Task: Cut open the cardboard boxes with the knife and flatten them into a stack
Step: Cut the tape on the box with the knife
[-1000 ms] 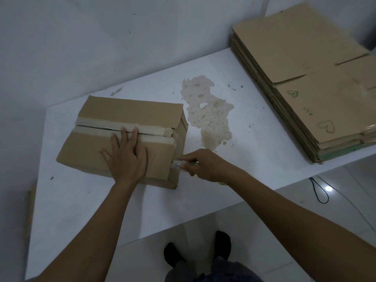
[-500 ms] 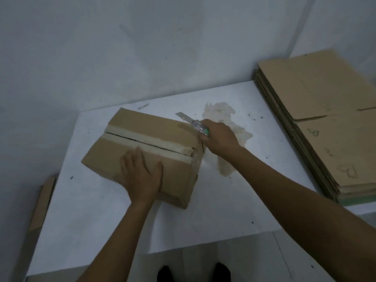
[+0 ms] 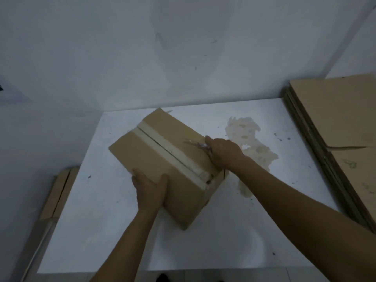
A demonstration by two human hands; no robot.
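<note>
Right, cardboard box (image 3: 162, 169) sits diagonal mid-bench, its far corner close to the back edge of the bench (image 3: 97, 231). My left hand (image 3: 150, 190) grips the box's near-left edge, thumb on top, fingers wrapped round the side. My right hand (image 3: 223, 153) is closed round the knife (image 3: 196, 144) at the box's right-hand edge. The blade is motion-blurred and points across the top panel toward the tape strip (image 3: 175, 154). Can't tell if the tip touches cardboard.

A dark line runs down the middle of the tape, so I'd judge the top seam slit. The tape wrapping over the near-right end looks uncut; that's likely the step in hand.

Notes for doing it well:
- Shallow blade, tape depth only, follow the gap between flaps.
- Cut away from the left hand. It's well apart from the seam now, good.
- An empty box will probably skid on this bench, so press down while cutting.
- One steady pull, no sawing.

Flattened stack (image 3: 335, 129) is along the right edge of the bench; once flat, this box goes there.
</note>
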